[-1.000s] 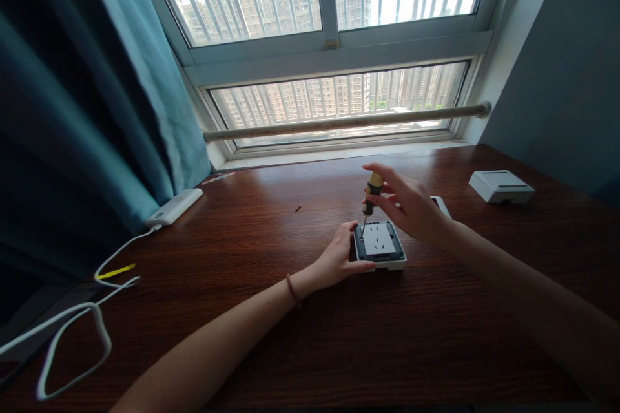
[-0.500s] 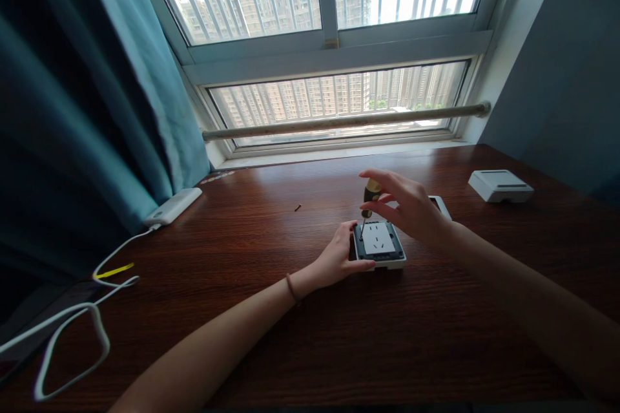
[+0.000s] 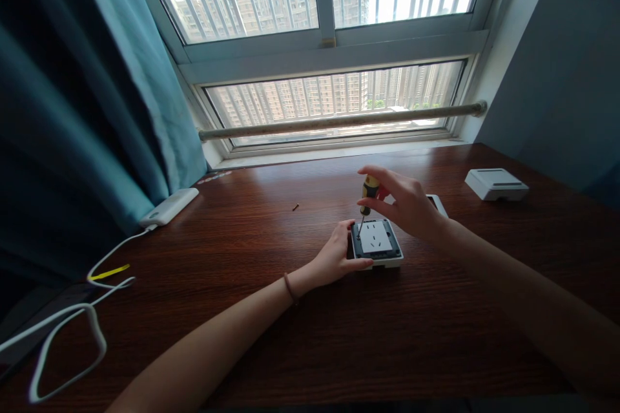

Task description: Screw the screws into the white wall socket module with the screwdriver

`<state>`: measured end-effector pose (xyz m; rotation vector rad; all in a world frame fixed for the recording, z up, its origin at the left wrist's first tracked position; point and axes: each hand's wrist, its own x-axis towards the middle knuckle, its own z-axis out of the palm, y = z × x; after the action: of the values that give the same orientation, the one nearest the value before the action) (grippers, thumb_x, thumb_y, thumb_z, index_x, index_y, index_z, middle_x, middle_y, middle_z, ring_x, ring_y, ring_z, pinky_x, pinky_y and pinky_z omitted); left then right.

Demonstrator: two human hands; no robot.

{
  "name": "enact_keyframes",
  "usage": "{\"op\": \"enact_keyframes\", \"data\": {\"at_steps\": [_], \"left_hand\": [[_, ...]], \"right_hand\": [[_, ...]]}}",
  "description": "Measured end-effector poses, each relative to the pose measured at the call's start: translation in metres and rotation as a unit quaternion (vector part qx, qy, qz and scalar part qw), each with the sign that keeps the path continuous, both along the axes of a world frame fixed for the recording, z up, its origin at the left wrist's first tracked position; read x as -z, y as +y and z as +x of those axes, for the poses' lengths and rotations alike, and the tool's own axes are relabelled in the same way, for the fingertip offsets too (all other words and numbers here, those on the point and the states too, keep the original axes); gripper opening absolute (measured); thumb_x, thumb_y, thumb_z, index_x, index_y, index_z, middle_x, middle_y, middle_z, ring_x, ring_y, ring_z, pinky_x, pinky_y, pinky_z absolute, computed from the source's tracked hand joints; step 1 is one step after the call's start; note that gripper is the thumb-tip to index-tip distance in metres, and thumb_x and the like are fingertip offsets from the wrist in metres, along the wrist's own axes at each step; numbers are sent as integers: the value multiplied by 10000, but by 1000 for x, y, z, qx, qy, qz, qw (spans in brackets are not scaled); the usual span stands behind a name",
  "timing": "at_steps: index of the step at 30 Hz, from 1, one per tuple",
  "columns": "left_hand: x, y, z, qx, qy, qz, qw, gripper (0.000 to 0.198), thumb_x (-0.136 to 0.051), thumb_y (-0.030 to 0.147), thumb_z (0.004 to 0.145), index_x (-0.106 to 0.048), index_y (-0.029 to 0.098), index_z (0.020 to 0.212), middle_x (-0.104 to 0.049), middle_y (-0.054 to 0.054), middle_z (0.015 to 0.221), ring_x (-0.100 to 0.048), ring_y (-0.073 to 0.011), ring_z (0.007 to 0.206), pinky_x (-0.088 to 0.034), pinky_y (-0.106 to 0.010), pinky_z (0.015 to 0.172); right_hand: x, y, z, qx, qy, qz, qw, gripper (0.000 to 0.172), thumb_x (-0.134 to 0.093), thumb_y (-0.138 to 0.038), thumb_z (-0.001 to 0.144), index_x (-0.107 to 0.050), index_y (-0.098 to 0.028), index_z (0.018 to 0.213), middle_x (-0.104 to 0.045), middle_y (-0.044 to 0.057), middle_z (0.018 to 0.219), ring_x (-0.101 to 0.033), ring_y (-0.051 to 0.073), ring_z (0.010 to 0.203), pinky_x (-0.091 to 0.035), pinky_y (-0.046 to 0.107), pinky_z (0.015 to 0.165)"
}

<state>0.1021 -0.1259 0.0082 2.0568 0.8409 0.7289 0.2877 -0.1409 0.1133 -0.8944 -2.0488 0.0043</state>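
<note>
A wall socket (image 3: 376, 237) with a white face and dark frame sits in a white box on the table. My left hand (image 3: 336, 256) grips the box at its left side, thumb along the near edge and fingers at the far left corner. Above it, my right hand (image 3: 404, 201) holds a screwdriver (image 3: 370, 188) with a yellow and black handle between thumb and fingers. The screwdriver stands nearly upright, its tip at the left side of the socket's frame. Whether a screw sits under the tip is too small to tell.
A small screw (image 3: 296, 207) lies on the brown table (image 3: 232, 251). Partly behind my right hand is a white frame (image 3: 440, 205). Farther right stands another white box (image 3: 496, 184). At left are a white power strip (image 3: 169, 207), its cable (image 3: 99, 329) and a yellow strip (image 3: 110, 272).
The whole view has shifted slightly. The screwdriver handle appears a little turned in my right hand, its tip staying at the socket's left side. My left hand keeps its hold.
</note>
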Motion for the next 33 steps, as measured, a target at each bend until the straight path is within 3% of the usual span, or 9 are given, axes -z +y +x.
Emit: {"op": "enact_keyframes", "data": {"at_steps": [4, 7, 14, 16, 20, 23, 28, 30, 33], "left_hand": [[1, 0, 0, 4, 0, 0, 1000, 823, -692, 395, 634, -250, 172, 1292, -367, -147, 1283, -348, -291, 1210, -252, -466, 1032], [1, 0, 0, 6, -11, -11, 1000, 812, -697, 379, 633, -254, 182, 1284, -390, -138, 1265, -367, -284, 1198, -256, -466, 1028], [-2, -1, 1, -1, -7, -15, 1000, 813, -702, 391, 623, -265, 191, 1278, -383, -135, 1272, -370, -287, 1192, -265, -459, 1022], [-1, 0, 1, 0, -2, -14, 1000, 817, -699, 399, 625, -258, 188, 1279, -379, -139, 1277, -366, -289, 1196, -265, -454, 1022], [1, 0, 1, 0, -4, -16, 1000, 813, -700, 397, 625, -258, 188, 1275, -392, -136, 1269, -371, -284, 1192, -269, -450, 1020], [0, 0, 1, -4, -2, -14, 1000, 813, -706, 396, 617, -265, 187, 1267, -400, -133, 1266, -382, -280, 1180, -284, -443, 1012], [-3, -1, 1, -10, -2, -12, 1000, 806, -709, 391, 613, -274, 195, 1263, -395, -127, 1267, -392, -283, 1168, -291, -448, 1005], [-3, -1, 2, -13, -2, -14, 1000, 816, -716, 395, 603, -277, 196, 1262, -396, -127, 1264, -395, -284, 1163, -295, -446, 1002], [-1, 0, 1, -12, -4, -19, 1000, 820, -718, 397, 600, -275, 199, 1261, -399, -124, 1261, -401, -280, 1158, -298, -445, 1000]], "right_hand": [[-1, -1, -2, -64, 19, -42, 997, 511, -453, -167, 848, -286, -177, 1330, -544, 136, 1136, -562, 198, 978, -495, 337, 793], [-6, -1, 1, -116, 39, -72, 990, 537, -367, -98, 858, -234, -217, 1365, -476, 145, 1251, -578, 184, 991, -499, 349, 815], [-3, -2, -1, 4, 37, -12, 999, 377, -567, -270, 808, -518, -217, 1178, -600, 31, 857, -572, 128, 694, -514, 269, 655], [-2, -1, -1, 4, 19, 3, 1000, 399, -550, -284, 820, -494, -191, 1204, -590, 50, 864, -570, 143, 716, -510, 295, 681], [-4, 2, 4, -98, 31, -52, 993, 495, -394, -171, 881, -267, -205, 1358, -539, 121, 1160, -569, 193, 1002, -492, 359, 821], [-8, 2, 6, -143, 62, -114, 981, 482, -373, -145, 882, -288, -232, 1349, -546, 97, 1187, -587, 177, 1011, -488, 368, 862], [-5, -1, 2, -47, 90, -71, 992, 381, -585, -252, 793, -528, -199, 1166, -629, 42, 918, -616, 155, 797, -526, 327, 771], [-5, -2, 0, -27, 61, -26, 997, 379, -563, -254, 810, -521, -181, 1180, -614, 53, 895, -597, 159, 780, -514, 334, 755], [-8, -4, 0, -71, 50, -29, 996, 389, -409, -195, 888, -425, -190, 1276, -604, 89, 1029, -581, 181, 934, -478, 363, 837]]}}
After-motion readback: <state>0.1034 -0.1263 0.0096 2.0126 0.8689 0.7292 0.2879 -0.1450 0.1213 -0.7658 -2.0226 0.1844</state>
